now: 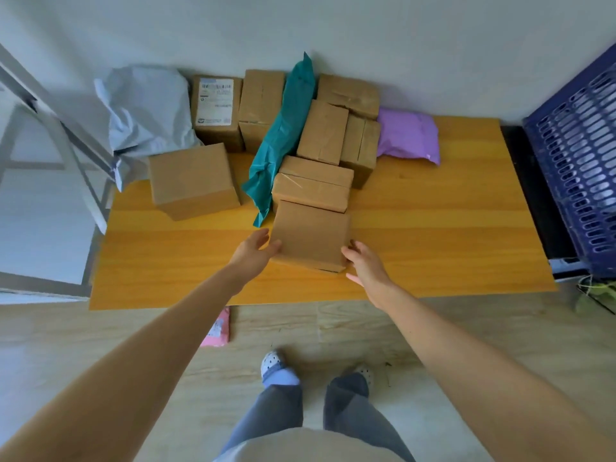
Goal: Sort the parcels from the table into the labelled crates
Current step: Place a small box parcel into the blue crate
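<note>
Bracketing flat brown cardboard box [310, 235] on yellow wooden table [433, 228]: left hand [256, 250], right hand [366, 265], fingers clamped on opposite edges, likely for balanced lift.

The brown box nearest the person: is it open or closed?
Closed. The box shows one flat, unbroken top face, with no flaps raised.
</note>
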Available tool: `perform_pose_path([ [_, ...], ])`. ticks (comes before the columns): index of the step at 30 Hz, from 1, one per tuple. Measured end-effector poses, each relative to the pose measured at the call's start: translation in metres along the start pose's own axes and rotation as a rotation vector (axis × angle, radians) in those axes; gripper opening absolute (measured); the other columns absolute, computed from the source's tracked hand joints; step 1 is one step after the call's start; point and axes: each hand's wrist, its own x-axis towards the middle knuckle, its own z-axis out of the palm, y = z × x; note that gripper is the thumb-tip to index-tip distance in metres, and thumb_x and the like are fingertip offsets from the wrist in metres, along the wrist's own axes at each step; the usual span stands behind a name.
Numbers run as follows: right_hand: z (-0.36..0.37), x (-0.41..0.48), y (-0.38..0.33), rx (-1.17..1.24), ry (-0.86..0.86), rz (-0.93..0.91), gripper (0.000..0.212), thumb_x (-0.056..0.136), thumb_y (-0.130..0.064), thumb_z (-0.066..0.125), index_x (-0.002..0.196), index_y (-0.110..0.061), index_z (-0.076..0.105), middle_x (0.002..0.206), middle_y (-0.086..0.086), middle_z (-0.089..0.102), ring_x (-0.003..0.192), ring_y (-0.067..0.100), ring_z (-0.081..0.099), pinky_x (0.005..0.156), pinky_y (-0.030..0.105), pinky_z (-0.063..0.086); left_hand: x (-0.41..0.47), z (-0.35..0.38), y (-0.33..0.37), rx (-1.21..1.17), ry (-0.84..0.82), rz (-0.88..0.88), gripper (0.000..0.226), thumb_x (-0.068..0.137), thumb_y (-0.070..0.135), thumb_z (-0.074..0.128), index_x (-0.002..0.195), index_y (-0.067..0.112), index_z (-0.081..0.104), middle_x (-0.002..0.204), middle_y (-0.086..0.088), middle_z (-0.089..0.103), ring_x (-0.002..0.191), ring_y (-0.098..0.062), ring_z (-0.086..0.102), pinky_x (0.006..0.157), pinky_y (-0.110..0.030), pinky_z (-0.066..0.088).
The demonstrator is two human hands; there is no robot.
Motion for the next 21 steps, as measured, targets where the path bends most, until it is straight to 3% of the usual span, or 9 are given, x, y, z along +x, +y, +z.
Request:
perform_pose_path([
  [3,-0.001,0.003,0.006,-0.008,0.002,0.023,0.045,0.102,-0.029,0.045,0.144,-0.016,0.039,0.149,0.002,0.04,0.133,0.021,0.041,0.108,0.04,0.037,0.006,0.001,-0.001,-0.029,0.026,-0.002,0.051,0.097,0.039,0.052,0.144,0.023,0.039,0.143,0.005,0.047,0.125,-0.019,0.047,0.104,-0.035,0.039],
  [7,0.001,0.004,0.012,-0.02,-0.005,0.03,0.043,0.102,-0.03,0.044,0.144,-0.018,0.04,0.149,0.0,0.04,0.134,0.021,0.04,0.109,0.041,0.037,0.011,0.001,-0.001,-0.06,0.024,-0.006,0.042,0.098,0.033,0.052,0.139,0.024,0.048,0.134,0.004,0.052,0.114,-0.014,0.047,0.108,-0.042,0.039],
  [14,0.0,-0.005,0.018,0.032,0.005,0.012,0.048,0.102,-0.03,0.044,0.147,-0.015,0.035,0.15,0.002,0.038,0.134,0.021,0.04,0.106,0.04,0.04,-0.002,0.008,0.003,-0.073,0.049,-0.006,0.039,0.097,0.033,0.052,0.135,0.023,0.052,0.119,0.007,0.053,0.115,-0.016,0.049,0.107,-0.043,0.04],
  [18,-0.006,-0.012,0.019,0.069,-0.013,-0.016,0.054,0.1,-0.036,0.048,0.148,-0.015,0.034,0.15,0.0,0.037,0.134,0.02,0.039,0.107,0.039,0.039,-0.022,0.01,0.008,-0.095,0.07,-0.004,0.038,0.098,0.037,0.049,0.134,0.023,0.052,0.121,0.004,0.054,0.112,-0.018,0.052,0.094,-0.035,0.045],
  [21,-0.013,-0.021,0.018,0.078,-0.028,-0.055,0.055,0.099,-0.04,0.049,0.147,-0.018,0.035,0.149,-0.001,0.039,0.134,0.02,0.037,0.108,0.038,0.034,-0.038,0.013,0.016,-0.123,0.088,0.013,0.036,0.099,0.04,0.046,0.13,0.024,0.053,0.126,0.001,0.054,0.114,-0.02,0.052,0.098,-0.038,0.044],
])
